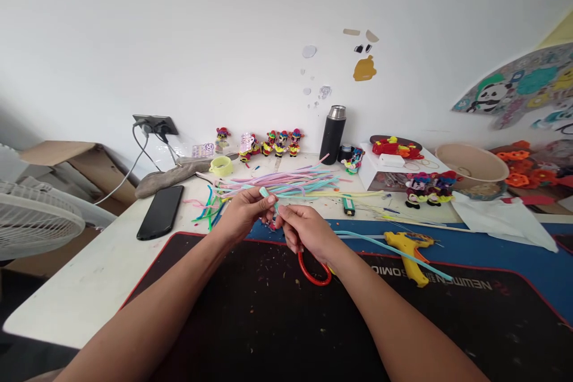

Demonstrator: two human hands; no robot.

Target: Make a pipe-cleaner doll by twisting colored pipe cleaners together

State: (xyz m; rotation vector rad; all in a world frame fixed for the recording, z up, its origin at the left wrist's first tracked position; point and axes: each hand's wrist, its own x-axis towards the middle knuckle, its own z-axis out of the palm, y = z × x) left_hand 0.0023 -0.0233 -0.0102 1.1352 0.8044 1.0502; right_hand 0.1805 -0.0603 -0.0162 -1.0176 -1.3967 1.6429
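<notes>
Fingertips of my left hand (pixel 242 213) pinch a short mint-green pipe cleaner (pixel 264 192), its upper end sticking up past the thumb. Close beside it, my right hand (pixel 308 228) is closed, with thumb and forefinger on the lower part of that same piece. The pipe cleaner's lower end is hidden by the fingers. Just below my right hand shows a red scissors handle (pixel 316 277); the blades are out of sight, and whether the hand touches them I cannot tell. Behind both hands lies a heap of pastel pipe cleaners (pixel 286 180).
A yellow glue gun (pixel 410 253) and a light blue pipe cleaner (pixel 394 246) lie right on the dark mat (pixel 268 322). A phone (pixel 160 212) is at left, near a fan (pixel 40 218). At the back stand a black bottle (pixel 332 137) and several small figures (pixel 282 143).
</notes>
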